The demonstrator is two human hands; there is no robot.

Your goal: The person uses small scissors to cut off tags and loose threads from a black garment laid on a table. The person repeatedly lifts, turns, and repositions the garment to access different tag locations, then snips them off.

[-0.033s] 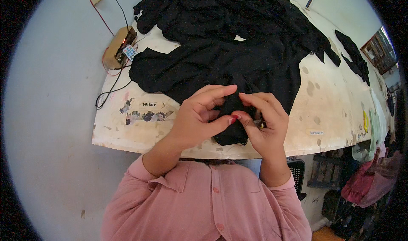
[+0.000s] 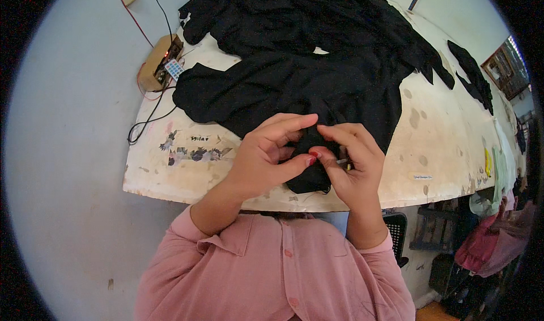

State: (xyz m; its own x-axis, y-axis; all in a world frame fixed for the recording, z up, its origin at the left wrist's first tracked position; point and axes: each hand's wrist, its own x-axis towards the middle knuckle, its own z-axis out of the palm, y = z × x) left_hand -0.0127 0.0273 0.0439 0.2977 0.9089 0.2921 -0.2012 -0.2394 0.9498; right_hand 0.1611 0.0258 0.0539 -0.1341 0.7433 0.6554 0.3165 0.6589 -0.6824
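Observation:
A wide black cloth [image 2: 351, 88] lies rumpled over the table, and its near end [image 2: 309, 182] comes down between my hands. My left hand [image 2: 258, 156] curls around this end from the left, its thumb tip close to the other thumb. From the right, my right hand [image 2: 360, 159] has its fingers bent over the same cloth, the index fingertips of both hands nearly meeting. A small thin object [image 2: 346, 163], pale with a yellowish end, shows in the right palm; its kind is unclear. The fingertips partly hide the gripped cloth.
The pale stained table [image 2: 419, 134] has a curved-looking front edge close to my body. At the left stand a brown box with electronics [image 2: 158, 66], a small remote [image 2: 173, 69] and loose black cables [image 2: 148, 120]. A separate black piece [image 2: 473, 74] lies far right; bags [image 2: 481, 244] hang beyond.
The hands hold almost the same pose. The small object in the right palm shows a little more.

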